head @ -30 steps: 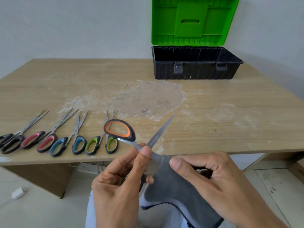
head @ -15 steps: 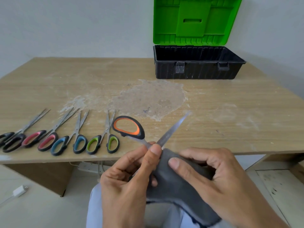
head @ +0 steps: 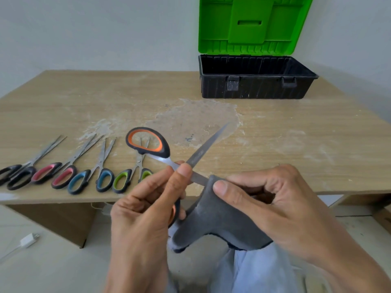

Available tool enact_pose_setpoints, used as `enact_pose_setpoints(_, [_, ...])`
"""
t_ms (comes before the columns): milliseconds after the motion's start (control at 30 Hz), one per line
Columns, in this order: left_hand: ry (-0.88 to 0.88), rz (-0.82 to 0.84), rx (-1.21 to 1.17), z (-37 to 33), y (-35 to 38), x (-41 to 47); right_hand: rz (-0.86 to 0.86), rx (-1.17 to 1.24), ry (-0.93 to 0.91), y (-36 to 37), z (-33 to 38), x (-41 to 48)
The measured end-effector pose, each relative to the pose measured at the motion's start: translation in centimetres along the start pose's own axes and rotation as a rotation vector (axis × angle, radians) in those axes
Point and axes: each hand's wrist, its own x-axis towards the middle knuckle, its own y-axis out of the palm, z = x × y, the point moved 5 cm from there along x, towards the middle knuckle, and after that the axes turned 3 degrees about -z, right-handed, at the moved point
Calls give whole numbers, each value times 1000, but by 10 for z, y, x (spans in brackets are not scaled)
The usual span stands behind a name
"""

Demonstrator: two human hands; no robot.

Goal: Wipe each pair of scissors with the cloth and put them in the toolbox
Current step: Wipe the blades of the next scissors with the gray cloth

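My left hand [head: 148, 208] pinches the orange-handled scissors [head: 148, 142] near their pivot, blades spread open in front of the table edge. One blade points up and right over the table; the other runs into the grey cloth [head: 213, 223]. My right hand [head: 264, 204] grips that cloth, thumb pressing it around the lower blade. Several more scissors lie in a row at the table's front left: black [head: 17, 176], pink [head: 53, 174], blue [head: 93, 179] and green-handled [head: 127, 178]. The toolbox [head: 254, 89] stands open at the back, its green lid [head: 251, 26] upright.
The wooden table [head: 275, 140] has a worn, pale patch in its middle. A white plug and cable [head: 27, 240] lie on the floor at the lower left. My lap in light fabric [head: 254, 271] is below the hands. A wall stands close behind the toolbox.
The scissors and both hands have risen and shifted slightly right in view. The upper blade has swung further out, and the cloth sits on the lower blade, closer to the pivot.
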Motion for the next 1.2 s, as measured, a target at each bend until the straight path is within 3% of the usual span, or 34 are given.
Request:
enact_pose_setpoints(100, [-1,-10,-7,-5,-6,2,22,-48,16,-7,-4,-3])
enact_pose_setpoints(300, [74,42,77,-2,2,-2,-108,-58,-26,-14,3,-4])
enact_pose_setpoints(500, [2,50,-2,2,4,-1,-7,-123,-2,5,0,-1])
enact_pose_setpoints(800, [-34,15,-6,-15,-13,9,0,-59,156,-17,-11,-11])
enact_pose_setpoints(1200, [24,11,69,-19,-7,5,-85,47,113,-21,-1,-13])
